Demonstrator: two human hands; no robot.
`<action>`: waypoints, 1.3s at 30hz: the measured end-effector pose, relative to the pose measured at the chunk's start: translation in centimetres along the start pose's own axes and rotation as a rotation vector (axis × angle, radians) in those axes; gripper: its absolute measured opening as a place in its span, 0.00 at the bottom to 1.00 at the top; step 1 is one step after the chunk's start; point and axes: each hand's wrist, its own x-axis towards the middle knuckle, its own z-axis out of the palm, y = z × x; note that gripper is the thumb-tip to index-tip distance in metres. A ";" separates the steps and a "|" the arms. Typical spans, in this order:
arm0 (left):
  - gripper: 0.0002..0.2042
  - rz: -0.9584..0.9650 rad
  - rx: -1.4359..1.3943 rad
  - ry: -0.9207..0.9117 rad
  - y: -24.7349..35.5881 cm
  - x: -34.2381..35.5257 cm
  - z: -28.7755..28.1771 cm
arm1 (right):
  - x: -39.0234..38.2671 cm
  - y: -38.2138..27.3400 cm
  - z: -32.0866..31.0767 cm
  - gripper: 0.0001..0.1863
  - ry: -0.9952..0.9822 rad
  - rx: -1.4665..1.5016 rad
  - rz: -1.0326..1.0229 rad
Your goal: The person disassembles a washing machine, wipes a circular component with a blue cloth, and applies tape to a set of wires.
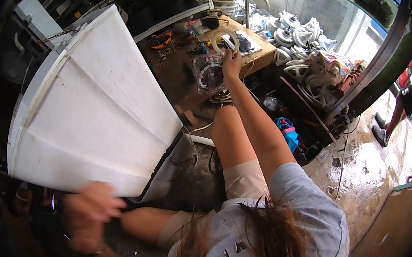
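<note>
My right arm reaches out over the wooden workbench. At its end, my right hand is closed on the lower edge of a flat, cream-coloured ring, held upright above the bench. A clear plastic bag with dark and pink parts lies beside that hand. Low on the left, my left hand is smeared by motion, so its fingers cannot be read. It overlaps the lower edge of a large white plastic casing, like a washing machine body tipped on its side. Whether it touches the casing is unclear.
An orange-and-black tool and a dark pouch rest on the bench. White pulley-like wheels are heaped behind it. Below sits an open drawer of odds and ends. A person's legs show at far right.
</note>
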 end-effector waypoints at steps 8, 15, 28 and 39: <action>0.32 0.092 -1.146 -0.182 -6.6 -6.4 13.1 | -5.6 -3.7 -2.3 0.13 -0.208 0.219 -0.095; 0.30 0.438 -1.128 -0.124 -5.6 -13.8 13.1 | -7.3 2.1 -0.6 0.19 -0.310 -0.024 0.089; 0.10 0.929 -1.379 0.309 -9.1 -13.3 0.3 | -10.8 -2.4 -2.7 0.18 -0.489 0.050 -0.024; 0.23 -0.326 -0.828 0.504 -17.3 4.9 13.2 | -22.4 -9.6 -7.3 0.15 -1.136 0.207 0.314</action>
